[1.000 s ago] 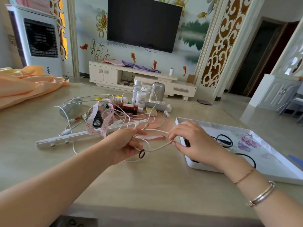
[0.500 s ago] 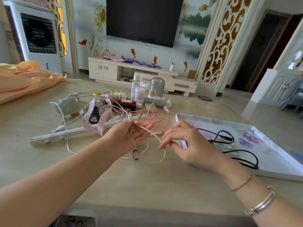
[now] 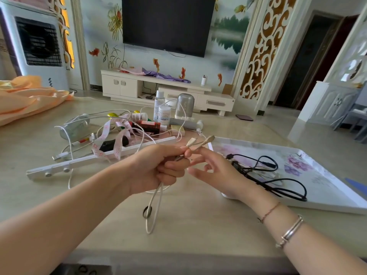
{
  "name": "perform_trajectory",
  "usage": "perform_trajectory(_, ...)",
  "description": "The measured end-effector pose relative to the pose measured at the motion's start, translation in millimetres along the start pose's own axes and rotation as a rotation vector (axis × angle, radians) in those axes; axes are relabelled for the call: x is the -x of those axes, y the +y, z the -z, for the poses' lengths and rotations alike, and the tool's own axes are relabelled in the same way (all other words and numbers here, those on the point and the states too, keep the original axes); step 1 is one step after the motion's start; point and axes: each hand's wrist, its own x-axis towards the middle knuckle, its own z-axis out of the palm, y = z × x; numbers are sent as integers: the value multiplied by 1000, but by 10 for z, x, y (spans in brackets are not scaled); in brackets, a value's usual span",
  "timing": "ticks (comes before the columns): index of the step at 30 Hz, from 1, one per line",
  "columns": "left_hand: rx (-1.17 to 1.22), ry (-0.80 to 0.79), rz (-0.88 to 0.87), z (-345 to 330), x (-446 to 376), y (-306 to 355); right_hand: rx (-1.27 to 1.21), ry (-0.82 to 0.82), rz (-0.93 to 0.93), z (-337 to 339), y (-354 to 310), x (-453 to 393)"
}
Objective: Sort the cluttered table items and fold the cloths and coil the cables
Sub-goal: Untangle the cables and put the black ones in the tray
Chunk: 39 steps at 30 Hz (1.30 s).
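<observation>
Left grip (image 3: 158, 171) curled tight round a folded white cable (image 3: 156, 205). Two pale connector ends jutting up past the knuckles; doubled loop hanging below the fist, above the desk (image 3: 198, 225), a small black band (image 3: 147, 212) ringed on one strand. Right grip (image 3: 214, 171) spread loose just beside, index fingertip touching the cable near the plugs. Further right, black cable (image 3: 278, 181) lying in the white tray (image 3: 337, 203).

A dark television (image 3: 168, 24) is mounted on a wall painted with flowers and fish. Below it, a white cabinet (image 3: 139, 88) is seen, with purple fabric (image 3: 166, 76) laid across its top. A white air cooler (image 3: 35, 42) is stood at the left. Carved gold-and-white panels (image 3: 256, 48) are set beside a dark doorway (image 3: 313, 56). A white sideboard (image 3: 335, 104) is placed at the right.
</observation>
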Motion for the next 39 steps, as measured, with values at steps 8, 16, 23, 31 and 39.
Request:
perform_trajectory(8,-28,15,-16,70,19,25,252,135,9,99,-49,-94)
perform_trajectory(16,-371,175,-183,113,-25,112,-35,192,67,295,-209,-63)
perform_trajectory(23,-469,88,-240,59,84,189,173,147,-40,321,-118,-66)
perform_trajectory(31,-415,377,-368,152,32,270,-146,300,-44,403,-275,-103)
perform_trajectory(39,-503,350,-376,3,-73,70,-651,314,-34,357,-514,-99)
